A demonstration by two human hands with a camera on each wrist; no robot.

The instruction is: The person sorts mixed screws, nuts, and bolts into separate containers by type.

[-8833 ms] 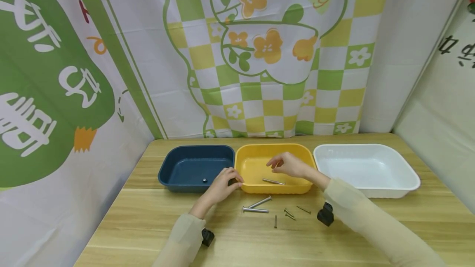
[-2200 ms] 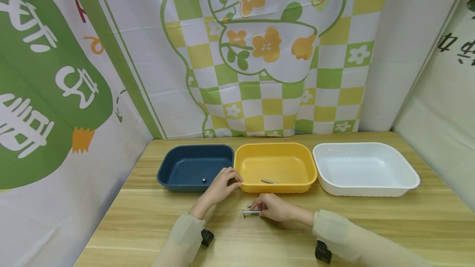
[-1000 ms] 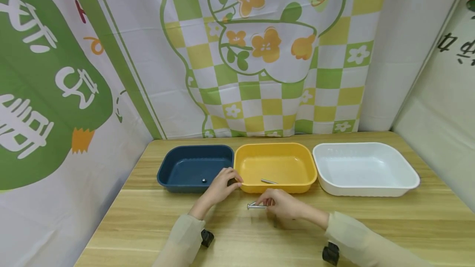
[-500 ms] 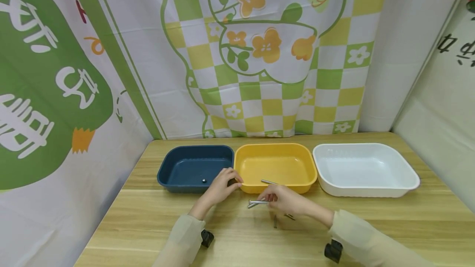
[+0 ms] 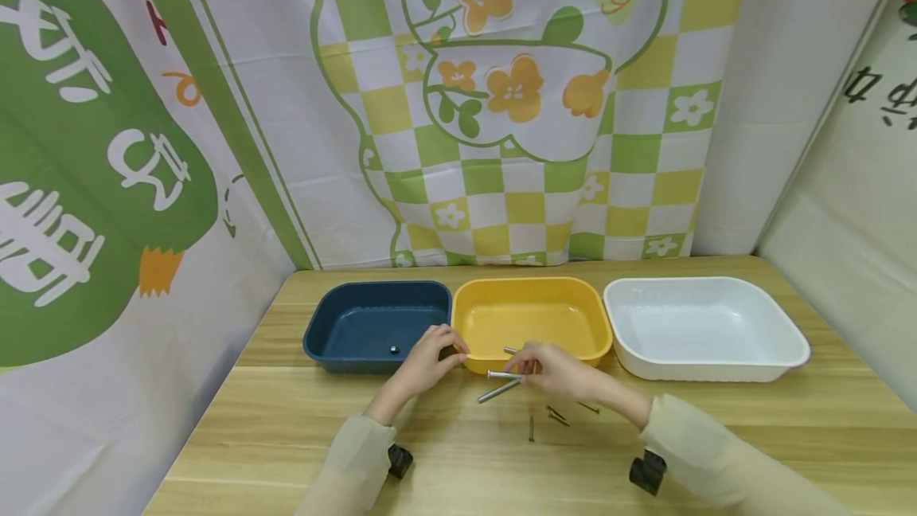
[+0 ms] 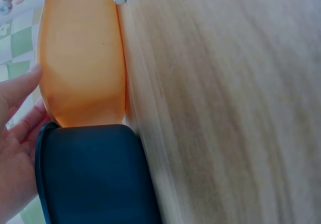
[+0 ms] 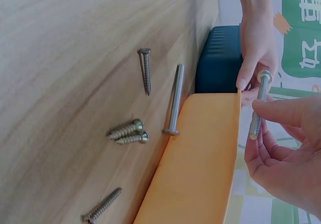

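My right hand (image 5: 555, 371) pinches a silver bolt (image 7: 261, 101) between thumb and fingers, just above the front rim of the yellow tray (image 5: 494, 363). The bolt's head points left in the head view, and its threads show in the right wrist view. A second bolt (image 7: 175, 101) lies on the table right in front of the tray. Another bolt (image 5: 510, 349) lies inside the tray, partly hidden by my right hand. My left hand (image 5: 428, 357) holds the yellow tray's rim at its left front corner, thumb outside and fingers over the edge.
A dark blue tray (image 5: 344, 363) with a small metal nut (image 5: 394, 349) inside stands at the left. To the right is a white tray (image 5: 716, 371). Several screws lie on the table in front, among them a single screw (image 5: 532, 428) nearest the front.
My right hand went from the yellow tray down to the two bolts on the table, picked one up, and has risen with it toward the tray's front rim. My left hand stays at the rim.
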